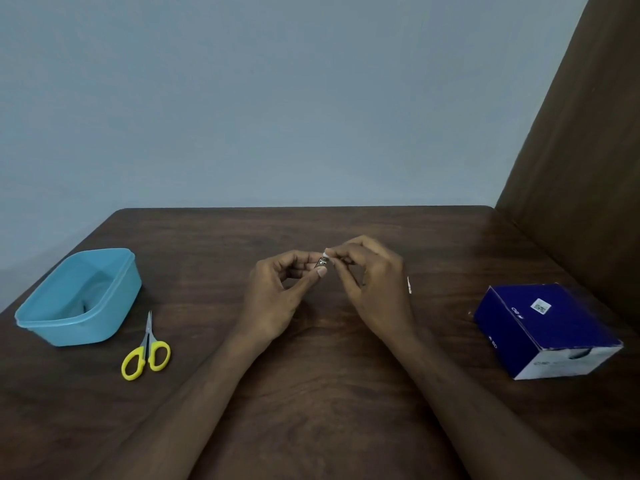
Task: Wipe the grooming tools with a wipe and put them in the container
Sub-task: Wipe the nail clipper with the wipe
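Left hand (pixel 277 292) pinches a small metal tool (pixel 322 262), steadying it, while right hand (pixel 372 275) grips a wipe (pixel 326 252) against it; scissors (pixel 147 351) await beside the blue container (pixel 38 323).

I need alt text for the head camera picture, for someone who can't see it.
Two hands meet over a dark wooden table: the left hand pinches a small metal tool while the right hand rubs it with a white wipe. A blue container and yellow-handled scissors lie left, a dark blue box right.
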`<act>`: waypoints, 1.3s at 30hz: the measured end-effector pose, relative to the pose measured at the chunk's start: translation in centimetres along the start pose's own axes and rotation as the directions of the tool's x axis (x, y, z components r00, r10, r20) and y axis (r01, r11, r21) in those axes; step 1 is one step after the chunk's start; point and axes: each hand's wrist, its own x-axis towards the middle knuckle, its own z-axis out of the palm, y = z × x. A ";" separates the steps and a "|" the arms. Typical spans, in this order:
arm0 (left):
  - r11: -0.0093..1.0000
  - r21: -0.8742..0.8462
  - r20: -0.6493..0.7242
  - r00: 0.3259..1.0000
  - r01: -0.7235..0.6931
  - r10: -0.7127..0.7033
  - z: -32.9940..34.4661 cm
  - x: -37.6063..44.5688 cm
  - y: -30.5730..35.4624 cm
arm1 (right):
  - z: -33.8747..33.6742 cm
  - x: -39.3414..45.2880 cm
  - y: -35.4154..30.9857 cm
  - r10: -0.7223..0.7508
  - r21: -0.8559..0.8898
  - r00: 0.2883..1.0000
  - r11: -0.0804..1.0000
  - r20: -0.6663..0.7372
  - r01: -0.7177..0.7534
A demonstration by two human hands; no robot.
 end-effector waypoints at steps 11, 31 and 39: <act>0.995 -0.031 -0.058 0.994 -0.090 0.088 0.2 -0.3 0.7 | 1.5 -0.2 -1.2 0.646 0.622 0.666 0.358 0.373 -0.696; 0.994 -0.100 -0.068 0.997 -0.045 0.038 0.3 -0.2 0.7 | 1.0 0.6 -0.9 0.688 0.647 0.616 0.275 0.384 -0.711; 0.990 -0.135 -0.056 0.998 -0.029 0.022 0.4 -0.3 0.7 | 0.0 1.4 -0.3 0.763 0.833 0.515 -0.056 0.391 -0.550</act>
